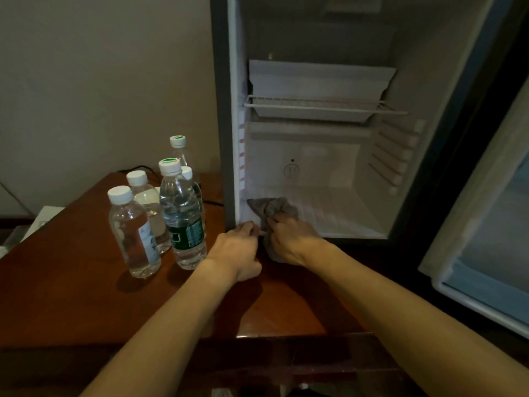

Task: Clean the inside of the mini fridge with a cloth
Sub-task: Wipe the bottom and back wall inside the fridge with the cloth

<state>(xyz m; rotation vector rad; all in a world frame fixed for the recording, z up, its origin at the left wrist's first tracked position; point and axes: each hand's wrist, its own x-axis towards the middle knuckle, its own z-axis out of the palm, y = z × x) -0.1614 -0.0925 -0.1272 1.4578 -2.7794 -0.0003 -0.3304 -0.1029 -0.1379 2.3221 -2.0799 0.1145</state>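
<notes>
Partly hidden under the right hand (289,239) that clutches it, the crumpled grey cloth (274,209) sits low centre on the mini fridge (343,213) floor; left hand (239,247) fingers curl at the fridge's bottom edge, whether gripping I cannot tell.

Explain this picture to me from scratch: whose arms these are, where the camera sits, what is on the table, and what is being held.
There is no machine here. A person wears one camera on the head, so you look down along their own two bare arms. In front stands a mini fridge with its door swung open to the right. The right hand has a grey cloth in its grip, at the front left corner of the fridge floor. The left hand rests by the fridge's lower left edge, fingers curled; what it touches is unclear. On the wooden table, left of the fridge, stand five water bottles.
</notes>
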